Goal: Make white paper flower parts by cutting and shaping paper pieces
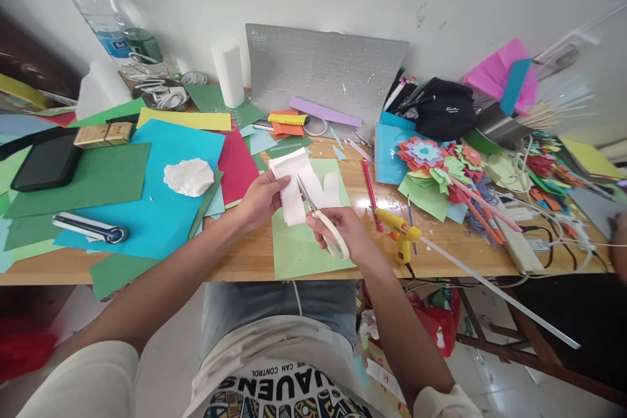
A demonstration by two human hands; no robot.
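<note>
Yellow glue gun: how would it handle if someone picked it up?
The glue gun would probably swing awkwardly, as a long pale stick juts from its back past the table edge. Its molded body looks stiff. The dark cord by its handle might tug.

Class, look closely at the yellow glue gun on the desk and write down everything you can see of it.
The glue gun looks like plastic, yellow with an orange patch near the trigger area. It lies on the wooden desk, nozzle towards the red pencil-like stick; whether they touch is unclear. A long, whitish glue stick runs from its back out past the desk's front edge. A dark cord leaves the handle's end. Nobody is holding it.
</note>
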